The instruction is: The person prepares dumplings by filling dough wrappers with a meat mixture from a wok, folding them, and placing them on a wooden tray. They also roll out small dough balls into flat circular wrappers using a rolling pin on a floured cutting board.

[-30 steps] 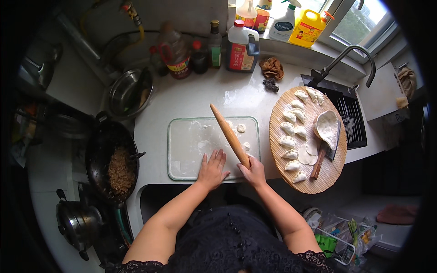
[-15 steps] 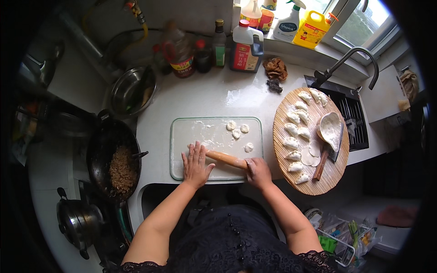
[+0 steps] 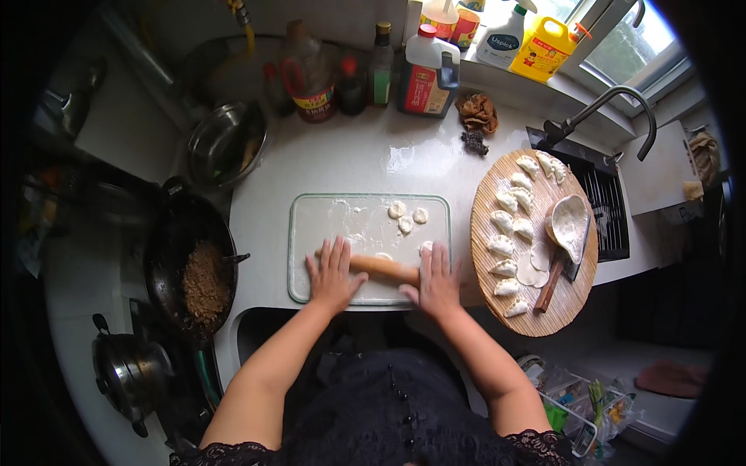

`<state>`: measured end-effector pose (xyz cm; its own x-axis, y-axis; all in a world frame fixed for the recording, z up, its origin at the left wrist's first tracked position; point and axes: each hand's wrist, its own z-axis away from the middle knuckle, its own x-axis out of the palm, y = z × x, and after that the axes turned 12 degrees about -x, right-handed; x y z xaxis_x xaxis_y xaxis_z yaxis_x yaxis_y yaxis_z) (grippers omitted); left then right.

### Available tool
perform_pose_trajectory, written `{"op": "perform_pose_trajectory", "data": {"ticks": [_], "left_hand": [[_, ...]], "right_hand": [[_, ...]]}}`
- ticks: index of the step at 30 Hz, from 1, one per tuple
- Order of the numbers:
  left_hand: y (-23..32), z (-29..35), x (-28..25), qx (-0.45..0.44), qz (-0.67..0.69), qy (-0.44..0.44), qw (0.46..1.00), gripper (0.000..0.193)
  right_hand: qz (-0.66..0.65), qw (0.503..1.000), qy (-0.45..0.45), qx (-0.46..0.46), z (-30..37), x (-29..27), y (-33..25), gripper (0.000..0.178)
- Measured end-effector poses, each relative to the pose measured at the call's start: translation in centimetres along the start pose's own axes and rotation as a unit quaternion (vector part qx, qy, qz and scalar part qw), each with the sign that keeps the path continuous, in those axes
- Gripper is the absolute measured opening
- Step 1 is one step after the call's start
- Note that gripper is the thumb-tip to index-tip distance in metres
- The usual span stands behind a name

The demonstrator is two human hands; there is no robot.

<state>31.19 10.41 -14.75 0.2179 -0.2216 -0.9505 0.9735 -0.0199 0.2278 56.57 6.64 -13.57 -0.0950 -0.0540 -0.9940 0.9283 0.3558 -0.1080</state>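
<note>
A wooden rolling pin (image 3: 384, 269) lies across a glass-rimmed cutting board (image 3: 311, 208) dusted with flour. My left hand (image 3: 334, 273) rests flat on its left end, fingers stretched out. Over the right end, my right hand (image 3: 437, 279) is spread flat too, its fingers pointing away from me. A bit of white dough (image 3: 383, 255) peeks out from behind the pin's middle. Several small dough rounds (image 3: 405, 224) sit on the board's far right part, and another dough piece (image 3: 425, 246) is partly covered by my right fingertips.
On the right, a round woven tray (image 3: 489, 295) carries several dumplings (image 3: 502, 224), flat wrappers (image 3: 532, 264), a bowl of flour (image 3: 567, 221) and a wood-handled tool (image 3: 550, 286). A wok of minced filling (image 3: 207, 283) and a steel bowl (image 3: 227, 144) stand left. Bottles (image 3: 427, 74) line the back.
My right hand has opened from its grip on the pin's end and now lies flat on it. My left hand stays on the pin. The view has shifted slightly.
</note>
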Motion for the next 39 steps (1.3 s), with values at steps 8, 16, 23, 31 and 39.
{"op": "perform_pose_trajectory", "data": {"ticks": [8,16,23,31,39], "left_hand": [[0.8,-0.9,-1.5,0.021,-0.007,-0.012,1.000,0.089],[1.3,-2.9,-2.1,-0.004,0.005,-0.028,1.000,0.092],[-2.3,3.2,-1.1,0.061,-0.005,-0.022,0.998,0.092],[4.0,-3.7,-1.9,0.295,0.209,0.090,0.928,0.028],[7.7,-7.0,-3.5,0.108,-0.032,-0.119,0.986,0.012]], "right_hand": [[-0.033,0.998,-0.052,0.031,1.2,0.2,-1.1,0.107],[0.007,0.999,-0.004,0.050,-1.1,-1.1,-1.1,0.091],[-0.077,0.994,0.032,-0.075,4.5,0.6,-2.5,0.052],[-0.226,0.931,0.276,0.075,2.1,-3.2,-1.5,0.059],[-0.282,0.921,0.239,0.122,4.4,-2.7,-1.2,0.061]]}}
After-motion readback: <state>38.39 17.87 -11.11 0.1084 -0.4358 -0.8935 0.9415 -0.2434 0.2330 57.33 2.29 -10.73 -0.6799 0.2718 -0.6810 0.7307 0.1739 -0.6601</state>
